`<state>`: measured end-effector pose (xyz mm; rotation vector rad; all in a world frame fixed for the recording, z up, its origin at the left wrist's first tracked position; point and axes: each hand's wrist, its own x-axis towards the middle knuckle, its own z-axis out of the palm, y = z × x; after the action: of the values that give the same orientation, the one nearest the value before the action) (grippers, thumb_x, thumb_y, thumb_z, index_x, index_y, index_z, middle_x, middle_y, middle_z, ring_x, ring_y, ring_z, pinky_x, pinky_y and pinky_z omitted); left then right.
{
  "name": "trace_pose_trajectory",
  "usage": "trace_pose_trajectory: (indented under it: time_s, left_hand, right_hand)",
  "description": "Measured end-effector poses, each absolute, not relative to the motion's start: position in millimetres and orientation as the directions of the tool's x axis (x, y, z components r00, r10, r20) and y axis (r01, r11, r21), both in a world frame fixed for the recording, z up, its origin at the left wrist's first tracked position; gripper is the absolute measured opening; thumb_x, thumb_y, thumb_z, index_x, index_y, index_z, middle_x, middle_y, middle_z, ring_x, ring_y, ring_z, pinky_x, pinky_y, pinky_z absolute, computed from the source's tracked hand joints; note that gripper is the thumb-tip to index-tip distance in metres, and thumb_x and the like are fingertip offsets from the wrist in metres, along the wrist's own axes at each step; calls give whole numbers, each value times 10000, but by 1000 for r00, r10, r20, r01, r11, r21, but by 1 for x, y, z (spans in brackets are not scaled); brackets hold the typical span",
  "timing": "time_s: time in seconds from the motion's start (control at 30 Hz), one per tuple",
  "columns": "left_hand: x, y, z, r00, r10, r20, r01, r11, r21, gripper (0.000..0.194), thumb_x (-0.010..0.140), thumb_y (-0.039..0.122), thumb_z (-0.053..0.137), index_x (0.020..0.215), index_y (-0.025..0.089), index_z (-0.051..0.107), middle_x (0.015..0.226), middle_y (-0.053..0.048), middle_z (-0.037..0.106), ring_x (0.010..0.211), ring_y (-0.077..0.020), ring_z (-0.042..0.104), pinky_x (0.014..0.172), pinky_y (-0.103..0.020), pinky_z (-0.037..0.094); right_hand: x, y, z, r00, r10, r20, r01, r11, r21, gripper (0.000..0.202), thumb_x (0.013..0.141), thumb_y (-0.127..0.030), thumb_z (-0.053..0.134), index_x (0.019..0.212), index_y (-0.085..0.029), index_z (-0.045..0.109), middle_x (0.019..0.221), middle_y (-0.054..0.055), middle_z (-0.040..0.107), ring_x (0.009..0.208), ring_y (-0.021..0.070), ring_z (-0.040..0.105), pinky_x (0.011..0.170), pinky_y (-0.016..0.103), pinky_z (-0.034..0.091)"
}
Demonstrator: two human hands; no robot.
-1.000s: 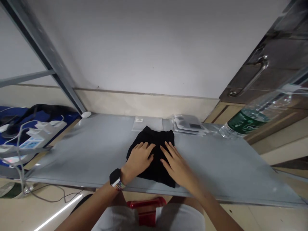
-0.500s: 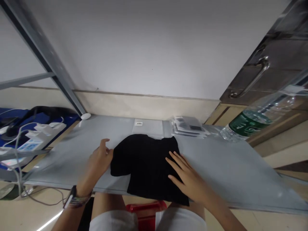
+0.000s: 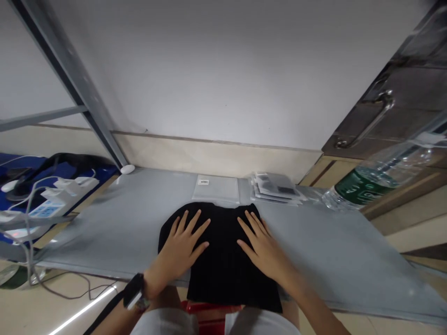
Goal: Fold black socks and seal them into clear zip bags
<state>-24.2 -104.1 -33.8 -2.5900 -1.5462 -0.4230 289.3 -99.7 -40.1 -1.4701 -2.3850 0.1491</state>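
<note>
Fingers (image 3: 194, 221) on black shirt (image 3: 225, 260), long axis toward wall (image 3: 223, 93), neckline (image 3: 226, 211) farthest

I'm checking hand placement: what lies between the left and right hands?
Only the garment shows between the left hand and right hand in the head view; both rest on it.

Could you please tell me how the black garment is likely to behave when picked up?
The black garment would probably droop, since its lower part extends past the near edge of the table. It looks thin and lies flat, so it is likely light. Pushed, the soft-looking cloth may bunch up rather than roll.
</note>
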Motion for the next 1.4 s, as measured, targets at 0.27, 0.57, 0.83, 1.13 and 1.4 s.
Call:
trace_pose_trajectory:
  time_s: [0.27,0.57,0.83,1.13,1.4]
  left_hand:
    - [-13,-123,-22,377,869,322,909,-414,54,681,1057,547,581,1692,404,380,1811,-57,247,1607,-553,248,1214,-758,361]
    - [-2,-107,-32,381,895,233,909,-409,84,720,1019,626,617,1676,479,361,1797,-36,295,1608,-572,215,1179,-854,288]
    - [-10,-97,-29,395,896,203,900,-421,109,722,1018,646,604,1678,476,365,1804,-43,276,1609,-586,191,1177,-870,263]
    - [-13,-86,-27,406,894,193,892,-433,128,704,1044,646,554,1690,461,345,1812,-50,249,1613,-582,178,1176,-870,261]
    - [-19,-79,-19,441,878,188,881,-463,97,686,1054,613,560,1688,425,377,1805,-65,267,1617,-567,191,1214,-805,296]
  right_hand:
    - [271,-95,-16,-371,886,277,872,435,-224,602,1131,-472,412,1641,-160,478,1725,185,412,1646,360,293,1325,632,298]
    - [240,-73,-23,-428,895,127,878,445,-175,705,1121,-557,405,1691,-143,379,1770,186,289,1654,372,252,1320,616,302]
    - [227,-40,-19,-343,872,350,902,409,-136,510,1128,-413,403,1518,-186,639,1661,188,508,1557,415,436,1240,651,407]
    - [228,17,-23,-372,877,305,880,437,-184,467,1077,-314,509,1522,-245,630,1670,157,495,1565,425,406,1212,667,429]
    - [246,0,-13,-323,884,339,848,429,-312,529,1115,-278,397,1612,-143,518,1678,199,472,1556,343,464,1279,553,416]
